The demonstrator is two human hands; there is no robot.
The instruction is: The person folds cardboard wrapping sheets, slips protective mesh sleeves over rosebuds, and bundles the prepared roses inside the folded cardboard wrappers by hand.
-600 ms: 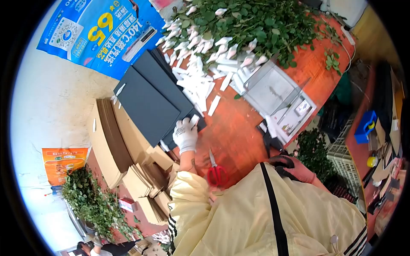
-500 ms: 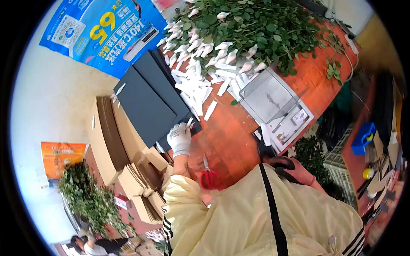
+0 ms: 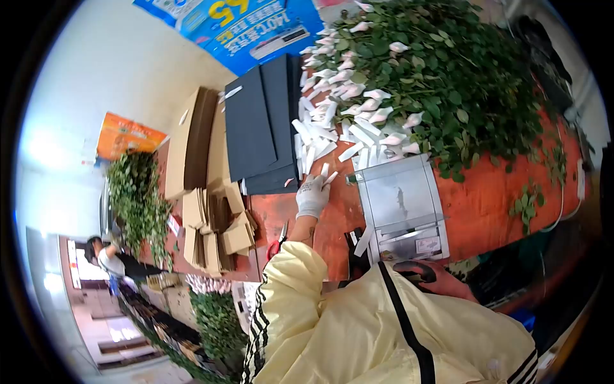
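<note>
My left hand (image 3: 313, 196), in a pale glove, reaches over the red-orange tabletop (image 3: 275, 208), at the lower edge of a heap of white sleeves (image 3: 313, 137). Its thumb and forefinger look white-tipped and stand apart; I make out nothing held between them. Red-handled scissors (image 3: 276, 246) lie beside my left forearm. My right hand (image 3: 425, 275), in a pink and dark glove, is low by my jacket, below a clear-lidded box (image 3: 403, 198). The jacket partly covers it, and its grip cannot be made out.
Leafy stems with white-sleeved pink buds (image 3: 441, 77) are piled at the back right. Black boards (image 3: 252, 125) lie left of the sleeves, beside cardboard sheets (image 3: 192, 144) and folded cardboard pieces (image 3: 211, 224). Another person (image 3: 112, 259) is at the far left near more greenery (image 3: 134, 192).
The view has turned, so the table appears shifted right. My left hand has moved from the black boards' corner to the sleeve heap, and its fingers have spread. The right hand is more covered.
</note>
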